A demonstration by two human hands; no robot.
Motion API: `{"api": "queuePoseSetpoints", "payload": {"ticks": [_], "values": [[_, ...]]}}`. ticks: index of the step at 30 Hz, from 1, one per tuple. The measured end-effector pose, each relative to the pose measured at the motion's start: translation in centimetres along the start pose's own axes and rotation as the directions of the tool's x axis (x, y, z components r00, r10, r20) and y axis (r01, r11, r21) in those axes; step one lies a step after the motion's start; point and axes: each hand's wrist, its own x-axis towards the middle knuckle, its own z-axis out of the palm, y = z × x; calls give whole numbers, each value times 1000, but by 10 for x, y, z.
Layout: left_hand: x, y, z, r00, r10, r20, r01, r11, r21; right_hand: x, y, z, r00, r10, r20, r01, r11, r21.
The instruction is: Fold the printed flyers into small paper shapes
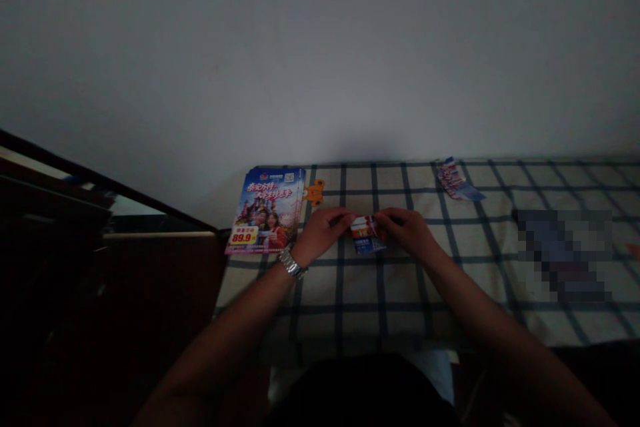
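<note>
Between my two hands is a small folded flyer (369,243), printed in blue, red and white, just above or on the checked cloth. My left hand (327,230), with a metal watch (293,263) at the wrist, pinches its upper left corner. At the upper right corner, my right hand (403,227) is closed on the paper too. A stack of flyers (270,210) lies to the left of my left hand, blue at the top and pink along the bottom. Beside the stack sits a small orange bear-shaped piece (315,193).
The checked tablecloth (325,293) covers a table against a pale wall (320,53). A folded strip of flyer paper (456,180) lies at the back right. Further right is a dark blurred-out object (563,257). Dark furniture (45,233) stands to the left.
</note>
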Motion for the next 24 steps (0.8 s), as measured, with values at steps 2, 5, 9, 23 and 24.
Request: {"api": "queuePoseSetpoints", "payload": {"ticks": [2,5,9,23,24], "values": [[-1,1,0,1000,-14,-6,14,998,-68,0,2,0,1000,-3,2,3,1000,2],[-2,5,1,999,-38,-25,35,991,-127,0,3,0,1000,7,-4,-7,1000,-12],[-2,5,1,999,-39,-35,36,995,-94,1,1,2,1000,21,-20,-21,1000,2],[-2,2,4,996,88,-28,-88,996,13,3,2,-2,999,21,-42,-19,999,36],[-2,0,5,995,95,-35,-94,995,18,3,2,-2,999,19,-41,-19,1000,15]]}}
